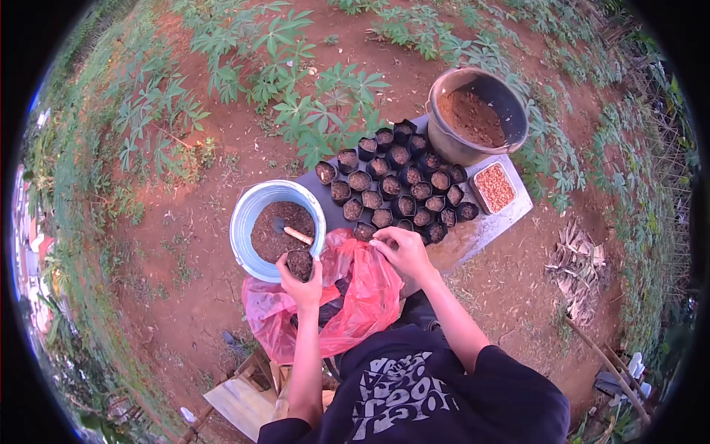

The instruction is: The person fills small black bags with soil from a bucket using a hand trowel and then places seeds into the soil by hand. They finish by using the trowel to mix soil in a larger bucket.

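My left hand (305,287) is wrapped round a small black seedling bag (299,263) filled with dark soil, beside the rim of a light blue bucket (244,222). In the bucket, a trowel with a pale handle (298,235) lies on the soil. My right hand (405,253) has its thumb and fingers together at the table's near edge, close to a filled seedling bag (364,231); what they pinch, if anything, is too small to tell. Below both hands spreads a red plastic bag (362,296) with dark material inside.
Several soil-filled black seedling bags (399,155) crowd the table (506,214). A large bucket of reddish soil (444,137) stands at its far end, near a square container of orange-red seeds (495,187). Leafy plants (325,111) grow beyond. Wooden boards (244,403) lie at lower left.
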